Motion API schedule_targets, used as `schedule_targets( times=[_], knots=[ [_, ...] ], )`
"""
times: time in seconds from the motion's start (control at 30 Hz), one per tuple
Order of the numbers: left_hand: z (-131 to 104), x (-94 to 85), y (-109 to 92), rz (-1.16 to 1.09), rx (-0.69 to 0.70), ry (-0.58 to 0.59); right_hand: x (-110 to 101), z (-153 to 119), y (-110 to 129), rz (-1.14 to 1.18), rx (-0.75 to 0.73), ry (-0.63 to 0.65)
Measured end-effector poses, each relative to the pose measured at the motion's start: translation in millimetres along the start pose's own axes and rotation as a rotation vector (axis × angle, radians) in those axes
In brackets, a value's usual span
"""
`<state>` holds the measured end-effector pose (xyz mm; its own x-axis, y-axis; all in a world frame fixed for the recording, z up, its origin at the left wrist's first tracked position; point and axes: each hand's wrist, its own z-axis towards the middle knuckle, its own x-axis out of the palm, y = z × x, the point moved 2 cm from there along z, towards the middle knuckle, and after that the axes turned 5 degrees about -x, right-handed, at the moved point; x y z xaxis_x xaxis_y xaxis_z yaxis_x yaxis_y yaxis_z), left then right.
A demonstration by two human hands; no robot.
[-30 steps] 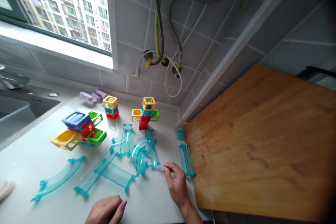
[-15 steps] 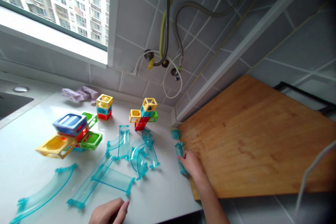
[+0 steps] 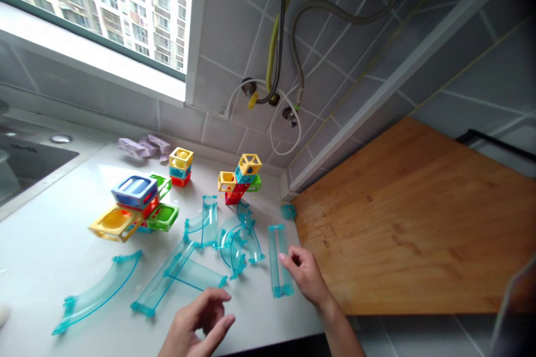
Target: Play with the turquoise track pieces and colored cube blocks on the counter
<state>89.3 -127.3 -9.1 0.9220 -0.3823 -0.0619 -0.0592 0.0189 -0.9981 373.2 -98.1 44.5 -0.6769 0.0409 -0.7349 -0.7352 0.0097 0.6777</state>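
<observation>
Pinched by its right edge, a straight translucent teal track piece [image 3: 274, 265] is in my right hand [image 3: 309, 274], close to the wooden board. I cannot tell whether the piece touches the counter. My left hand [image 3: 195, 323] hovers at the front edge, thumb and fingers apart, holding nothing. Ahead of it lie a long straight track [image 3: 161, 284] and a wider teal piece [image 3: 196, 276]. A curved track [image 3: 100, 284] rests to the left, and several curved pieces [image 3: 232, 248] are bunched in the middle. A small round teal piece [image 3: 288, 211] sits by the board's corner.
Colourful cube-frame stacks stand behind the tracks: a wide one [image 3: 134, 192], a short one [image 3: 181, 167] and a branching one [image 3: 240, 181]. Purple folded pieces [image 3: 144, 146] lie near the sink [image 3: 33, 164]. The wooden board [image 3: 402, 223] leans at right; hoses [image 3: 295, 50] hang above.
My right hand has lifted the straight track piece from beside the board and moved it left, turning its open face into view. My left hand has come forward and its fingers have spread.
</observation>
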Motion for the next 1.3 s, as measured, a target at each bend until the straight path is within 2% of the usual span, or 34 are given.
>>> schedule_targets(
  times=[0.1, 0.17, 0.23, 0.3, 0.37, 0.43, 0.53, 0.63, 0.77, 0.93, 1.1, 1.17, 1.27, 1.3],
  knots=[
    [7.9, 15.1, -14.7, -0.216, -0.142, 0.095, 16.2, -14.6, 29.3, 0.291, -0.043, 0.178],
    [11.8, 27.0, -18.6, -0.312, -0.196, 0.127, 25.1, -22.0, 44.0, 0.379, -0.059, 0.285],
    [12.9, 36.4, -16.1, -0.407, -0.245, 0.068, 31.8, -27.4, 51.9, 0.391, -0.064, 0.358],
    [10.4, 41.7, -10.1, -0.484, -0.283, 0.004, 34.6, -29.6, 52.8, 0.395, -0.074, 0.376],
    [4.5, 40.6, -4.6, -0.529, -0.306, -0.029, 32.1, -25.8, 46.9, 0.426, -0.071, 0.326],
    [-4.1, 32.3, -1.1, -0.547, -0.324, -0.062, 23.8, -14.1, 34.4, 0.377, -0.042, 0.192],
    [-19.7, 12.0, 2.4, -0.534, -0.368, -0.124, 7.9, 13.2, 8.9, 0.004, 0.013, -0.003],
    [-33.5, -7.2, 7.1, -0.495, -0.384, -0.157, 2.5, 37.3, -16.1, -0.192, 0.056, -0.018],
    [-42.6, -19.4, 11.8, -0.439, -0.355, -0.147, 12.4, 49.0, -37.5, -0.275, 0.093, 0.007],
    [-40.5, -19.9, 14.8, -0.385, -0.332, -0.088, 17.9, 48.4, -40.2, -0.257, 0.096, -0.008],
    [-30.7, -13.1, 17.3, -0.298, -0.316, -0.022, 3.7, 25.0, -12.3, -0.184, 0.088, -0.106],
    [-26.0, -8.0, 12.7, -0.237, -0.282, -0.004, 5.7, 4.9, 7.7, -0.081, 0.057, -0.013],
    [-21.7, 2.0, 0.6, -0.138, -0.184, 0.006, 21.3, -30.0, 35.7, 0.259, 0.043, 0.421],
    [-21.4, 5.4, -2.9, -0.11, -0.148, -0.007, 26.2, -40.0, 41.9, 0.358, 0.071, 0.512]
  ],
)
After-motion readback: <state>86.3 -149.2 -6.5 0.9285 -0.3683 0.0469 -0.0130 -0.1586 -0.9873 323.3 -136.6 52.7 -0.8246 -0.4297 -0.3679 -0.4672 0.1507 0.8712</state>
